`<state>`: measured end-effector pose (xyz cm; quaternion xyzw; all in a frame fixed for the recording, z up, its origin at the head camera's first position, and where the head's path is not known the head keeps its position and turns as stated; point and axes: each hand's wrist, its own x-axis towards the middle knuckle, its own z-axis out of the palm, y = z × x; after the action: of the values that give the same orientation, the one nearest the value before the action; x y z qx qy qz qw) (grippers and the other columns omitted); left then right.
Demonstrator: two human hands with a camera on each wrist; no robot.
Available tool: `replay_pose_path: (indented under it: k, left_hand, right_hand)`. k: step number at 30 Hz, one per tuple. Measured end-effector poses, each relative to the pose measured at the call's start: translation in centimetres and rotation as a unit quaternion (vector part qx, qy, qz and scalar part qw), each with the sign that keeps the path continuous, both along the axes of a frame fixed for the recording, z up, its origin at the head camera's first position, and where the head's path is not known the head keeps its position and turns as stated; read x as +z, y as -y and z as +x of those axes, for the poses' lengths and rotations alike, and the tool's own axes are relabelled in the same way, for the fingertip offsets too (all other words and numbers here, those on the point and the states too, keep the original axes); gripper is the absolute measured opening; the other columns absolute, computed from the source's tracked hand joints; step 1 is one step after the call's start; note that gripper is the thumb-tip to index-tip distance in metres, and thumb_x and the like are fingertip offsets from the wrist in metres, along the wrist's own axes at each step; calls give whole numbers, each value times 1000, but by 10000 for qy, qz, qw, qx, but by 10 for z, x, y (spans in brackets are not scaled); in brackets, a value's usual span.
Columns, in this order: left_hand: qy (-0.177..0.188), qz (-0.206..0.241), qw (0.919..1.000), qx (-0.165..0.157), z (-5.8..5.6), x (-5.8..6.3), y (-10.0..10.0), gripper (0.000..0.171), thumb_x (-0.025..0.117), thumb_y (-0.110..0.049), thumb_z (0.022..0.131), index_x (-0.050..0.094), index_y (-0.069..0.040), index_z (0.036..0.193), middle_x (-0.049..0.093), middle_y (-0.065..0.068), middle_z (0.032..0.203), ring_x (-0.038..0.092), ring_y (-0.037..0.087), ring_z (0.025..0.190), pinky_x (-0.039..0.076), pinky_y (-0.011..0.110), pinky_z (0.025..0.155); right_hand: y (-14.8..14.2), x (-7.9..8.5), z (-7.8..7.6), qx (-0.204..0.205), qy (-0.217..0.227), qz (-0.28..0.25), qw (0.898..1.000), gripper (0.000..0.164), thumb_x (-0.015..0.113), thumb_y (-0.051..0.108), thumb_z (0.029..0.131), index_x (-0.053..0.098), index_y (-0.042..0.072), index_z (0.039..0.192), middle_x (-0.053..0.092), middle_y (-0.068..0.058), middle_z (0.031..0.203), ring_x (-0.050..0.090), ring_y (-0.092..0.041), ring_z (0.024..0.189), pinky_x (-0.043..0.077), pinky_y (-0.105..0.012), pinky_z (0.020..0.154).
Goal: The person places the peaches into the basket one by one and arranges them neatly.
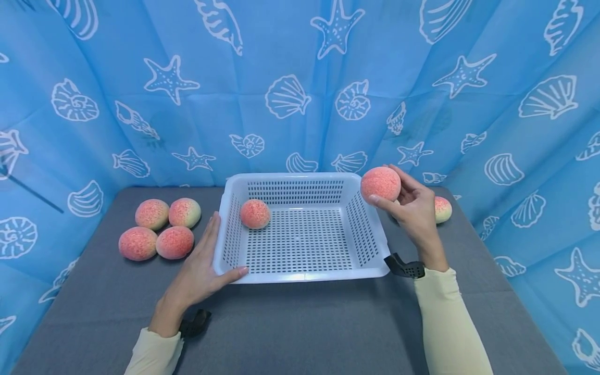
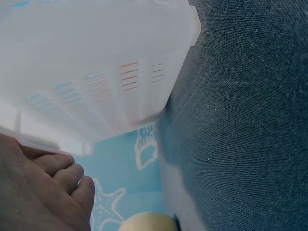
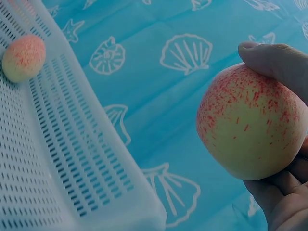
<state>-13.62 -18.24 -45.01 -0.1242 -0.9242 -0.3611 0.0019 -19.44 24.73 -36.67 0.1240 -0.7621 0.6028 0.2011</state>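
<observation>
My right hand (image 1: 414, 208) grips a pink and pale-yellow peach (image 1: 380, 183), held up at the back right corner of the white basket (image 1: 300, 277). In the right wrist view the thumb lies over the held peach (image 3: 252, 125) and the fingers are under it. Along the outside of the basket's left wall rests my left hand (image 1: 197, 273), its fingers extended and its thumb on the front rim. The left wrist view shows those fingers (image 2: 62, 175) by the basket's rim. Inside the basket, one peach (image 1: 255, 214) lies near the left wall.
Several peaches (image 1: 174, 242) sit grouped on the grey tablecloth (image 1: 300, 328) left of the basket. Another peach (image 1: 442, 209) lies to the right, partly behind my right hand. A blue curtain (image 1: 300, 88) with white shells and starfish hangs behind the table.
</observation>
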Motion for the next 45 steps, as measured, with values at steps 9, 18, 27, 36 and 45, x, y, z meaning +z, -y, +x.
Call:
replay_pose_path:
  k: [9, 18, 27, 36, 45]
  left_hand:
    - [-1, -7, 10000, 2, -1, 0, 1, 129, 82, -55, 79, -15, -31, 161, -8, 2, 170, 4, 37, 155, 20, 72, 112]
    - [-78, 121, 9999, -52, 0, -3, 2, 130, 84, -50, 79, -14, -30, 161, -7, 5, 170, 5, 38, 154, 20, 72, 111]
    - [-142, 69, 9999, -56, -1, -4, 2, 130, 84, -53, 79, -14, -29, 161, -7, 3, 170, 6, 39, 154, 21, 72, 111]
    - [-163, 93, 9998, -68, -1, -5, 3, 130, 83, -55, 79, -14, -30, 161, -8, 3, 170, 10, 41, 153, 23, 72, 110]
    - [-5, 37, 10000, -13, -1, -4, 2, 130, 82, -56, 79, -15, -30, 161, -8, 3, 170, 6, 39, 154, 21, 72, 111]
  right_hand:
    - [20, 12, -28, 486, -78, -208, 9986, 70, 84, -4, 79, 55, -4, 142, 61, -19, 135, 64, -19, 117, 51, -25, 97]
    - [45, 14, -57, 631, 25, -210, 9978, 64, 83, 0, 81, 59, -1, 140, 64, -19, 130, 67, -17, 110, 54, -25, 91]
    - [72, -1, -79, 925, 450, -200, 9945, 66, 86, 8, 81, 59, 3, 141, 64, -16, 131, 66, -22, 113, 55, -29, 92]
    - [86, -22, -83, 1334, 965, 59, 9863, 68, 84, 11, 83, 56, 4, 145, 62, -16, 136, 62, -27, 122, 54, -35, 96]
    - [101, -34, -82, 1807, 1165, 709, 9740, 66, 84, 13, 84, 57, 4, 143, 65, -12, 131, 65, -24, 117, 54, -36, 95]
